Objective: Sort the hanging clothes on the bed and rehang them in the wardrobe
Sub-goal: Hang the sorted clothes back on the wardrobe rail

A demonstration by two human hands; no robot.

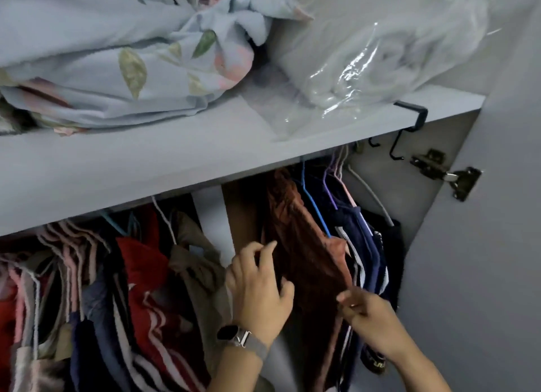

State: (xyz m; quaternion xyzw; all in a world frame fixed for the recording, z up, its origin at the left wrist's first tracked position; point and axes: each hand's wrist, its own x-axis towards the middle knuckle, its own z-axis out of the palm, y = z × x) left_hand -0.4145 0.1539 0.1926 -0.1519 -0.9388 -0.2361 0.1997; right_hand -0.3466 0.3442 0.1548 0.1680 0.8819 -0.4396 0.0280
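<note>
Dim, cool indoor light; deep shadow under the shelf (146, 169) among the hanging clothes (152, 274). Glare streaks the plastic bag (366, 63). Soft overall, with motion blur and wide-angle bending at the edges.

You have a rust-brown garment (304, 254) under your hands, hung beside navy clothes with white stripes (366, 245) on blue (314, 207), purple (329, 183) and pink (348, 192) hangers. To your left hang a red top with white stripes (149, 298) and a beige piece (199, 262). Above you, the pale grey shelf (146, 169) carries light blue bedding printed with green leaves and pink blooms (117, 55).
</note>
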